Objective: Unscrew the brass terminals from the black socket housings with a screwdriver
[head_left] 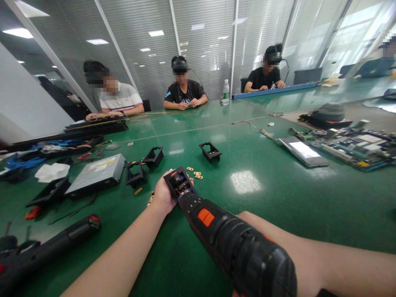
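Observation:
My left hand (163,194) is closed round a small black plastic housing (177,180), held just above the green table (278,198). A black electric screwdriver (235,247) with an orange switch points its tip into that housing. The tool comes in along my right forearm; my right hand lies behind the tool's body, so its fingers do not show. A few small brass plates (194,173) lie on the table just beyond the housing.
Three more black housings (210,151) (153,157) (134,175) and a grey disc drive (96,175) lie ahead and to the left. A second black driver (62,239) rests at the near left. Circuit boards (349,144) and a silver device (303,151) sit at the right. Several people sit at the far side.

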{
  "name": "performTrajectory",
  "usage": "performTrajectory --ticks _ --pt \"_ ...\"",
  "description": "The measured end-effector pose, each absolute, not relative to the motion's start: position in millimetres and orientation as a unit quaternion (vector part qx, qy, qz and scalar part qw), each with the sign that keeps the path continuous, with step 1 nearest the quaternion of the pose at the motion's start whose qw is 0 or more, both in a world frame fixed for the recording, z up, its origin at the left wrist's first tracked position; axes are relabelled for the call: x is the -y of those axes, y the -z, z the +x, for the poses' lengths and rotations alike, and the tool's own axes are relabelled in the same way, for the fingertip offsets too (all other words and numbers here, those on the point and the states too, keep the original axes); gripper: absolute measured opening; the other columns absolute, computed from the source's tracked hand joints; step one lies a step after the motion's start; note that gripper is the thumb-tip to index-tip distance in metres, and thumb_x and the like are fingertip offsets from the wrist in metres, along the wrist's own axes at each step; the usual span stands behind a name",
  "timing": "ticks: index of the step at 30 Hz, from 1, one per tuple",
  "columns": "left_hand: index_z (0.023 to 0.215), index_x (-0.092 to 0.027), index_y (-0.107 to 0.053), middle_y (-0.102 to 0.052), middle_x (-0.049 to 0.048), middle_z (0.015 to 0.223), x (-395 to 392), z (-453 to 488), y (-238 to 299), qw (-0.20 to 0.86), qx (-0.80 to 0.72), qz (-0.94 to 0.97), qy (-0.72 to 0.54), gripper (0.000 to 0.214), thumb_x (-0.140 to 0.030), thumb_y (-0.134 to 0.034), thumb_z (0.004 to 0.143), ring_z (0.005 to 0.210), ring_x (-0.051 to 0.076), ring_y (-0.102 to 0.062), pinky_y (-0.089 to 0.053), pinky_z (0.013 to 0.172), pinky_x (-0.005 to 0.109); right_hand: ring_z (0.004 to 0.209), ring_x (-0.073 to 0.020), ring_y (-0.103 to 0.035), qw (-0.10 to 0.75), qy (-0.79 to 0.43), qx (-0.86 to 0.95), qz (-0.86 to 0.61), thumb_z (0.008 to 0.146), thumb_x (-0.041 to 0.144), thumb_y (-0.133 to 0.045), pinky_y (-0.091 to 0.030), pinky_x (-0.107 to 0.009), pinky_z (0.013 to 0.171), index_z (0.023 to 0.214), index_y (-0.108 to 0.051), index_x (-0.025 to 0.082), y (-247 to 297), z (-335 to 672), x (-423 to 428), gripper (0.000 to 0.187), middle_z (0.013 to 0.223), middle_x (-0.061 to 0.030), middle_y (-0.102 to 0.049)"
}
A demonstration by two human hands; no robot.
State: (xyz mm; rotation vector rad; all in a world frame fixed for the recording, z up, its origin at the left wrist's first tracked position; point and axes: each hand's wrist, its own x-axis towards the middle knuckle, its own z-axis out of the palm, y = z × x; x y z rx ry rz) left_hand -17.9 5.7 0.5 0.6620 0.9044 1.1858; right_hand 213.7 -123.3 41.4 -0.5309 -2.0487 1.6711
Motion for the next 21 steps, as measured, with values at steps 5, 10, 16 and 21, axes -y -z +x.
performTrajectory --ticks 5,10,16,21 --pt "0.078 -0.013 -0.066 -0.068 0.0115 0.067 -7 -18 0 0.690 -0.414 0.271 -0.528 0.029 -0.034 -0.046 0.082 0.063 0.028 -0.067 -0.055 0.058 0.041 0.062 -0.0088 -0.037 0.241 -0.637 0.699 -0.219 0.066 0.017 -0.068 -0.034 -0.020 0.055 0.066 -0.044 0.013 -50 208 125 0.024 0.066 0.0024 -0.040" --pt "0.077 -0.013 -0.066 -0.068 0.0116 0.068 -7 -18 0 0.689 -0.408 0.279 -0.530 0.029 -0.033 -0.046 0.081 0.063 0.028 -0.067 -0.055 0.057 0.042 0.063 -0.0084 -0.036 0.249 -0.650 0.682 -0.224 0.064 0.013 -0.066 -0.034 -0.020 0.055 0.072 -0.047 0.013 -49 207 124 0.021 0.068 0.0025 -0.042" --pt "0.076 -0.011 -0.066 -0.068 0.0140 0.067 -5 -17 -2 0.684 -0.409 0.297 -0.527 0.032 -0.034 -0.045 0.082 0.062 0.029 -0.066 -0.053 0.054 0.041 0.081 -0.0148 -0.050 0.234 -0.554 0.776 -0.191 0.078 0.026 -0.063 -0.045 -0.021 0.065 0.067 -0.052 0.011 -34 212 123 0.022 0.076 -0.0036 -0.050" --pt "0.076 -0.012 -0.066 -0.068 0.0130 0.067 -4 -17 -4 0.687 -0.405 0.283 -0.533 0.029 -0.033 -0.046 0.081 0.063 0.028 -0.067 -0.054 0.057 0.040 0.077 -0.0133 -0.047 0.217 -0.531 0.801 -0.171 0.082 0.028 -0.058 -0.045 -0.020 0.062 0.063 -0.051 0.010 -34 214 121 0.027 0.074 -0.0031 -0.047"
